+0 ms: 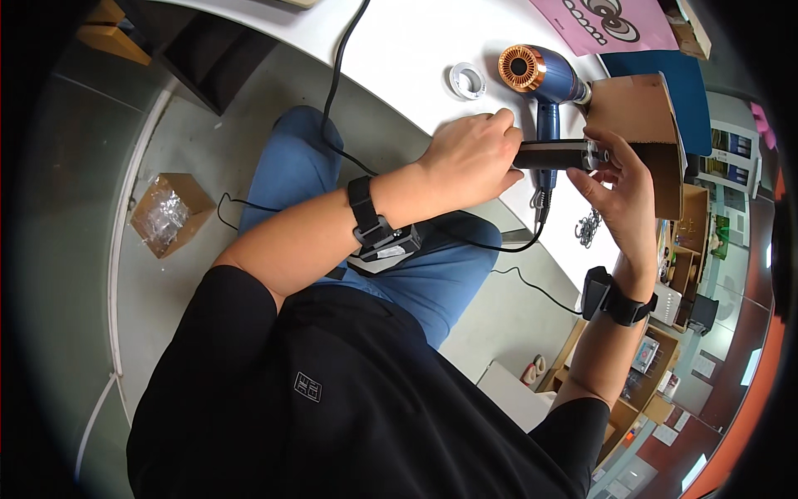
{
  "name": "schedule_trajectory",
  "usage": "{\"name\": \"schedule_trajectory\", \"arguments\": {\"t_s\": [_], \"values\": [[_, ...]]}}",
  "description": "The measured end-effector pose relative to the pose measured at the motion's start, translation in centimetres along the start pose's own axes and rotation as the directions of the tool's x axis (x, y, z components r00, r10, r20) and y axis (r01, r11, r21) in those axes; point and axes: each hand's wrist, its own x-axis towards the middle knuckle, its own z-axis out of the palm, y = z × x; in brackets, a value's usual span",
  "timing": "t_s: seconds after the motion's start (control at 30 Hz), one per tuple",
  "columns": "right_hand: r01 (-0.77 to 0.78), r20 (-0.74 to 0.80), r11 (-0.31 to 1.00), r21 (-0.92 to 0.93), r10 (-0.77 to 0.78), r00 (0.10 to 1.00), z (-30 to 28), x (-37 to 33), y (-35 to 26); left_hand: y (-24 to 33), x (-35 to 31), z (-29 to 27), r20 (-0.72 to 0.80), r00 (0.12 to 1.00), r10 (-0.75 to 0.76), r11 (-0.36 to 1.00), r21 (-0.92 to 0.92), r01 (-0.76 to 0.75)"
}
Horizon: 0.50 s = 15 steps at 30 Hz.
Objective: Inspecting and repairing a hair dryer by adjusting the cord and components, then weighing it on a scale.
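Over the white table's edge, I hold a black bar-shaped tool (553, 156) with a silver metal end level between both hands. My left hand (472, 158) is closed round its left end, the fingers curled. At the metal end, the thumb and fingers of my right hand (619, 179) pinch from the right side. Just behind the tool lies a blue hair dryer (553, 75) with a copper-coloured grille; the tool crosses in front of its handle. A white ring (467, 81) rests left of the dryer.
An opened cardboard box (636, 104) stands right of the dryer, by a pink printed bag (611, 25). A coiled dark cord (588, 228) lies on the white table (399, 62). Black cables drape over the edge and my lap. A carton with clear plastic (170, 214) sits on the floor.
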Motion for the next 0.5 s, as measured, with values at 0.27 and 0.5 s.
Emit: {"name": "schedule_trajectory", "arguments": {"t_s": [0.27,0.5], "values": [[-0.064,0.108,0.977,-0.202,0.087,0.99,-0.4,1.4,-1.9,0.5,0.1,-0.5,-0.01,0.999,-0.051,0.997,-0.055,0.051],[-0.024,0.169,0.949,-0.316,0.081,0.982,-0.6,2.2,-1.7,1.5,1.3,0.3,-0.165,0.986,0.002,0.988,-0.153,-0.027]]}}
